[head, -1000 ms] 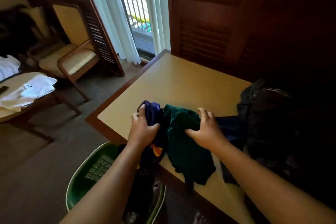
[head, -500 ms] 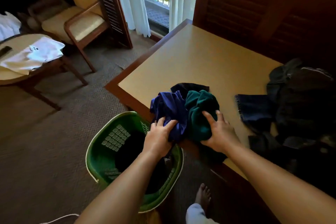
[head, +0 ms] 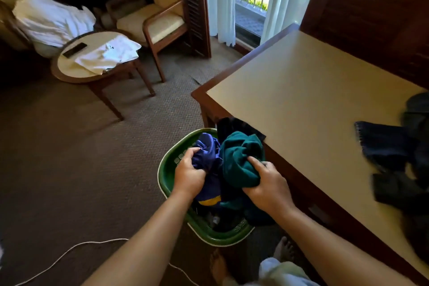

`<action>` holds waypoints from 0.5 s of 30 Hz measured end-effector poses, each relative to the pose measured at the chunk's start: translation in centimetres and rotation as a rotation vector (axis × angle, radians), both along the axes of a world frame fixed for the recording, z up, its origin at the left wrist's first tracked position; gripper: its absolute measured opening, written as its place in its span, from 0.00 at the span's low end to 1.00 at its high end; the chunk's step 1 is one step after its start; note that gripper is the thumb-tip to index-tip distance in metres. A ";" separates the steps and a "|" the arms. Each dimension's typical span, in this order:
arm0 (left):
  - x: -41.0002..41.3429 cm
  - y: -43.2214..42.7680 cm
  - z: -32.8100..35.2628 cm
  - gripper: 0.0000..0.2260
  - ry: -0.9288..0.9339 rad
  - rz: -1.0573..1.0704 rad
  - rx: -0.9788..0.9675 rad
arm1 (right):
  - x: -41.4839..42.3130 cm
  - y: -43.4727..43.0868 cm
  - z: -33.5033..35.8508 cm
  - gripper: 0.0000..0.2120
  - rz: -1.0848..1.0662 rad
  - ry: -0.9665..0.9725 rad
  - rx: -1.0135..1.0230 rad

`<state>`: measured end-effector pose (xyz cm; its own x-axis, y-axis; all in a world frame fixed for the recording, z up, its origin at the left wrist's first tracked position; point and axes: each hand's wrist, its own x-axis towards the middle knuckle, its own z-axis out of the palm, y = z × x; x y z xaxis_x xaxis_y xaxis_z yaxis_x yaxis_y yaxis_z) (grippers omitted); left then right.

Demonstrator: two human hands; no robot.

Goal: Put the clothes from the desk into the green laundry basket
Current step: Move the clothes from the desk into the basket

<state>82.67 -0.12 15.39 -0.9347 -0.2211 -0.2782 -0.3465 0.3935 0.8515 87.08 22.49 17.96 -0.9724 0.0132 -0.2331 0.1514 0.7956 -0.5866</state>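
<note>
- Left hand (head: 189,174): fingers curled round a bunched blue garment (head: 206,153), gripping it over the open top of the basket
- Right hand (head: 267,183): fingers dug into a bunched teal garment (head: 239,162) and gripping it; the two bundles touch each other
- Black garment (head: 234,125): at 12 o'clock of the teal bundle, touching it, with one corner lying on the edge of the worktop
- Green laundry basket (head: 165,169): on the carpet directly beneath both hands, just beside the worktop front; dark items lie inside
- Worktop (head: 290,100): at 2 o'clock of the basket; a heap of dark clothes (head: 385,144) lies on it at 3 o'clock, well apart from the hands
- White cord (head: 69,251): on the carpet at 8 o'clock of the basket
- Round side table (head: 69,69): at 10 o'clock, well apart, carrying a white cloth (head: 109,53)
</note>
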 end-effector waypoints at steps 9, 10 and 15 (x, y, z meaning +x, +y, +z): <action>2.5 -4.2 -0.2 0.24 0.017 0.100 0.003 | -0.8 -1.8 -1.8 0.39 0.086 -0.234 0.031; 2.7 -4.3 -0.1 0.24 0.024 0.095 0.022 | -1.0 -1.6 -1.9 0.40 0.121 -0.309 0.023; 3.6 -3.8 -0.2 0.26 -0.015 0.024 0.037 | -0.9 -1.6 -1.6 0.36 0.214 -0.419 -0.022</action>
